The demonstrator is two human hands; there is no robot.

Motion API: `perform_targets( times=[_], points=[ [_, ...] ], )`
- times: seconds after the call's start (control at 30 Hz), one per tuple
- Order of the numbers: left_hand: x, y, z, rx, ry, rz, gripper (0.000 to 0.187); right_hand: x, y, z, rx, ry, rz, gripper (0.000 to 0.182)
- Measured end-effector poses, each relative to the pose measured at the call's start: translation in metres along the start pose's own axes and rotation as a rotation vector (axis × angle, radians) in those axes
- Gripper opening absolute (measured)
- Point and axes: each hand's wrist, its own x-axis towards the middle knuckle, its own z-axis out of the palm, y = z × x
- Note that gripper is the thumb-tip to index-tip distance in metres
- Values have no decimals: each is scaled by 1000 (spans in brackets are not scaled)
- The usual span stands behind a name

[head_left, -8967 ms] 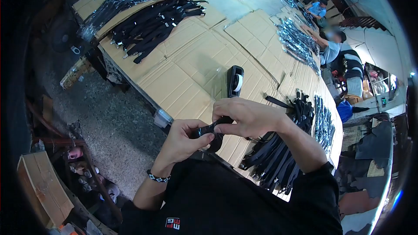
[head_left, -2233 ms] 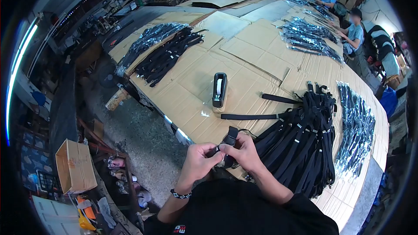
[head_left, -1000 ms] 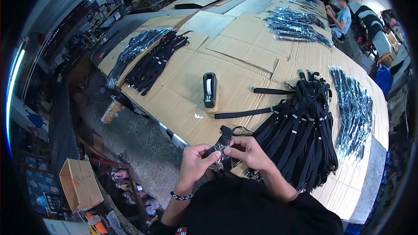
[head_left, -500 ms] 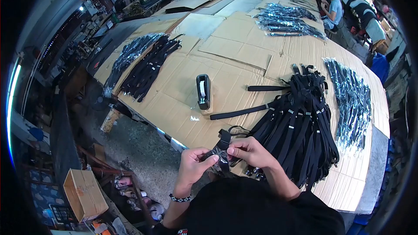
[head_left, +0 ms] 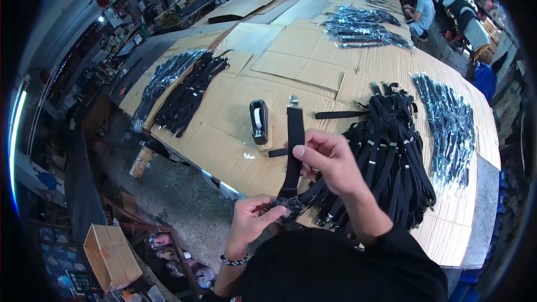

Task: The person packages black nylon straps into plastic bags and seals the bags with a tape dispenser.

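A black strap is pinched upright by the right hand; crumpled plastic film at its lower end is gripped in the left fingers. Towards two o'clock, unwrapped straps are heaped; beyond, many lie bagged.

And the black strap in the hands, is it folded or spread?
Partly spread: the strap runs flat past the right hand up to its clip. Near the left hand, in crumpled plastic, I cannot tell.
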Motion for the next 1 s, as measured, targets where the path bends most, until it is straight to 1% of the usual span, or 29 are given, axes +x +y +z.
perform_targets(
  times=[0.03,0.07,0.13,0.23,0.33,0.37,0.43,0.47,0.53,0.6,0.63,0.67,0.7,0.73,0.77,0.87,0.9,0.93,0.97,1.0],
  points=[
    [-2,7,0,5,-4,25,18,0,-17,7,-12,13,-35,8],
    [-4,14,-1,-22,-16,40,22,-1,-31,10,-18,-17,-77,8],
    [-6,24,-3,-79,-39,71,31,-1,-49,11,-177,-78,-146,13],
    [-9,22,-10,-59,-2,159,42,-2,-77,34,-153,-102,-280,13],
    [-12,25,-17,-43,-5,207,48,-2,-96,50,-263,-135,-389,13],
    [-12,26,-18,-40,-27,222,51,-2,-101,54,-229,-147,-395,12],
    [-9,29,-20,-35,-71,250,57,-3,-117,69,-230,-72,-397,17],
    [-6,27,-21,-98,-112,223,59,-4,-123,75,-231,-35,-396,20],
    [2,10,-25,-229,-192,160,63,9,-127,74,-264,-63,-583,23],
    [17,-20,-40,-219,-273,89,60,23,-134,74,-316,-68,-728,27],
    [30,-24,-41,-107,-325,163,57,32,-139,73,-353,-59,-781,28],
    [38,-31,-42,33,-332,132,54,41,-145,73,-409,-32,-827,30],
    [44,-39,-40,48,-343,121,54,44,-153,66,-483,-51,-770,34],
    [49,-46,-39,64,-355,111,54,59,-157,62,-413,-104,-798,23],
    [54,-52,-39,16,-432,-11,49,75,-161,57,-344,-159,-823,20],
    [67,-95,-28,-110,-526,-82,50,69,-170,67,-416,-7,-739,19],
    [69,-104,-21,-200,-493,-184,50,73,-174,58,-459,-6,-727,20],
    [74,-111,-17,-128,-478,-206,50,76,-175,52,-503,-5,-718,20],
    [78,-118,-13,-58,-461,-227,49,76,-174,48,-386,-35,-636,19],
    [84,-128,-5,-72,-452,-113,55,74,-173,49,-420,-20,-645,19]
  ],
)
